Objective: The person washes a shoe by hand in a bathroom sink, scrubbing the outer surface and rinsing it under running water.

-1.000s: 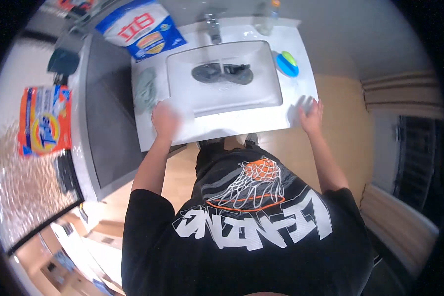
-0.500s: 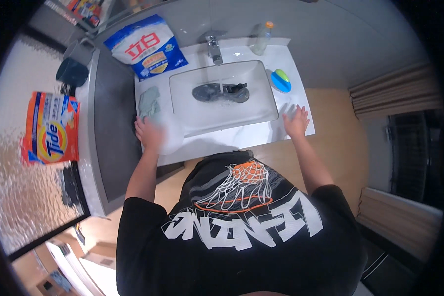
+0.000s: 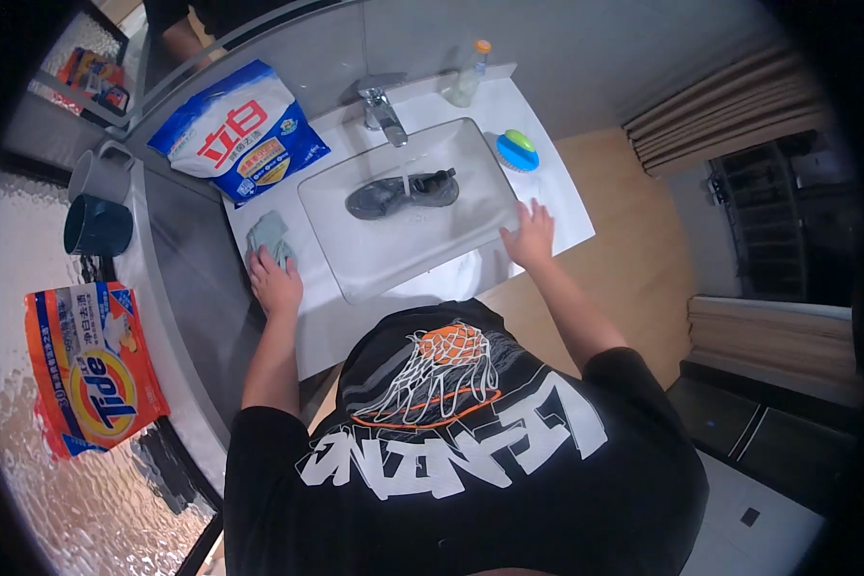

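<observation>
A dark grey shoe (image 3: 400, 196) lies in the white washbasin (image 3: 451, 252) while a thin stream of water falls onto it from the chrome tap (image 3: 384, 117). On the counter left of the basin, my left hand (image 3: 276, 285) lies palm down, fingers apart, its tips at the lower edge of a crumpled grey-green cloth (image 3: 271, 236). Opposite it, my right hand (image 3: 532, 236) rests open on the basin's right rim, holding nothing. Beyond that hand sits a blue scrubbing brush (image 3: 517, 154) with a green top.
A blue and white detergent bag (image 3: 245, 134) stands at the counter's back left. Near the back right is a clear bottle (image 3: 467, 79) with an orange cap. Left of the counter, on a ledge, are a dark green mug (image 3: 98, 227) and an orange detergent bag (image 3: 98, 370).
The whole view has turned and shifted. My right hand has gone from the counter to the basin's rim. My left hand has settled by the cloth.
</observation>
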The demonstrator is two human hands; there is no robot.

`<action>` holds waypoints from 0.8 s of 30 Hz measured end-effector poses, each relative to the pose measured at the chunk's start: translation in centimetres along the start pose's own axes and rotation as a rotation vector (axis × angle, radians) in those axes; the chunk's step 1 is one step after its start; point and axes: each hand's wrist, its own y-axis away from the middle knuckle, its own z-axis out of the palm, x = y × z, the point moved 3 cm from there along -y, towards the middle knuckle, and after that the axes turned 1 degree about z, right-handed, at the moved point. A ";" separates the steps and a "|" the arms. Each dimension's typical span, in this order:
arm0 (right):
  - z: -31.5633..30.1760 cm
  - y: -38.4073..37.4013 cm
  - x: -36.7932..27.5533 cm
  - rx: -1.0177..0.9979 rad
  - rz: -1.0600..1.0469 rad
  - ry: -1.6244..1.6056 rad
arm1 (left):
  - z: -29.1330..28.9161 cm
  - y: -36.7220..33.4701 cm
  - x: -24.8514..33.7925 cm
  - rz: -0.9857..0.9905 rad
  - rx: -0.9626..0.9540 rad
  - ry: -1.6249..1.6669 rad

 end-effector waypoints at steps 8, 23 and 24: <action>7.8 -7.9 -10.7 -0.578 -0.271 -0.277 | 0.6 0.4 0.0 -0.029 0.075 -0.081; 8.9 -14.1 -13.5 -0.635 -0.190 -0.318 | 1.8 -1.3 10.5 0.206 -0.320 0.064; 8.4 -14.2 -13.3 -0.588 -0.171 -0.388 | 2.9 -1.9 11.8 0.207 -0.332 0.060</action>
